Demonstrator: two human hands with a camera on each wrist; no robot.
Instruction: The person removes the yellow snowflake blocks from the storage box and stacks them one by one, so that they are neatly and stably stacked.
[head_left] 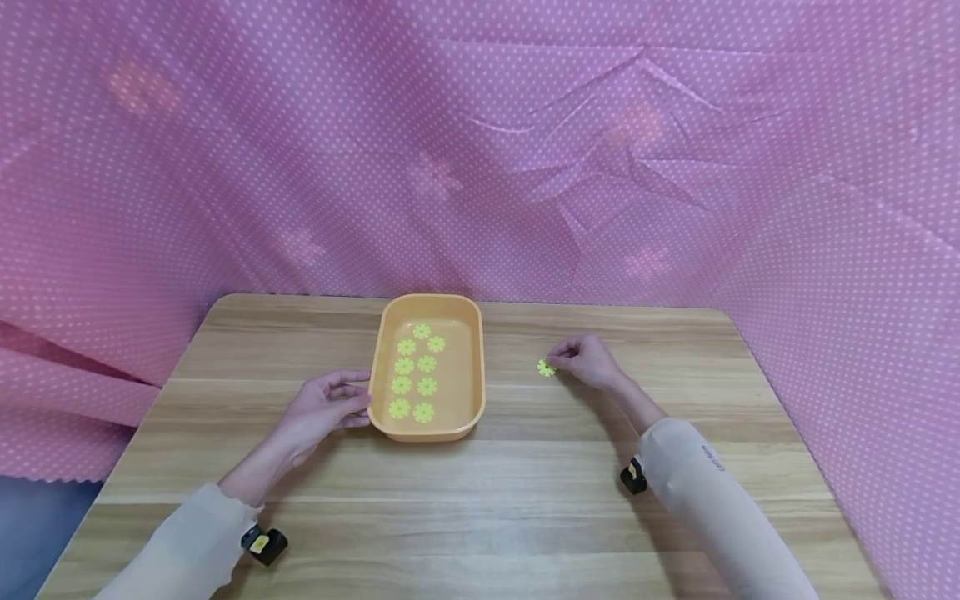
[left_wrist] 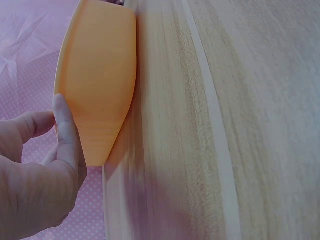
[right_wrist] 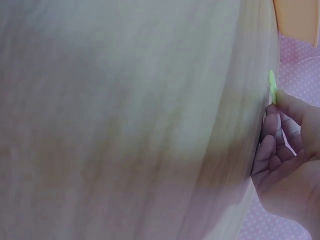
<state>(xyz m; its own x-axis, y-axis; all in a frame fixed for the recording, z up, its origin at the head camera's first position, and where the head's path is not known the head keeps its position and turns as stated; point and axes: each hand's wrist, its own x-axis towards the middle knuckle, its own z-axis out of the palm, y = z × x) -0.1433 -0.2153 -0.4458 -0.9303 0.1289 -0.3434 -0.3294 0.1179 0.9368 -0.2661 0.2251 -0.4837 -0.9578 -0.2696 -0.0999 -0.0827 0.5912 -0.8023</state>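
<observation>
An orange rectangular tray (head_left: 459,379) rests on the wooden table, left of centre in the head view. Several yellow-green flower-shaped pieces (head_left: 401,385) lie on its floor, mostly in two columns toward the left side. At the tray's near left side, my left hand (head_left: 318,412) pinches the rim between thumb and fingers; the left wrist view shows the fingers against the outer wall (left_wrist: 102,75). Right of the tray, my right hand (head_left: 591,362) pinches one more yellow-green flower piece (head_left: 544,368) by its edge, low over the tabletop. In the right wrist view this flower (right_wrist: 272,86) appears edge-on at the thumb tip.
The wood-grain table (head_left: 480,517) stretches around the tray, its far edge just behind it. A pink polka-dot cloth (head_left: 480,167) hangs at the back and both sides. Each wrist carries a small black camera (head_left: 633,476).
</observation>
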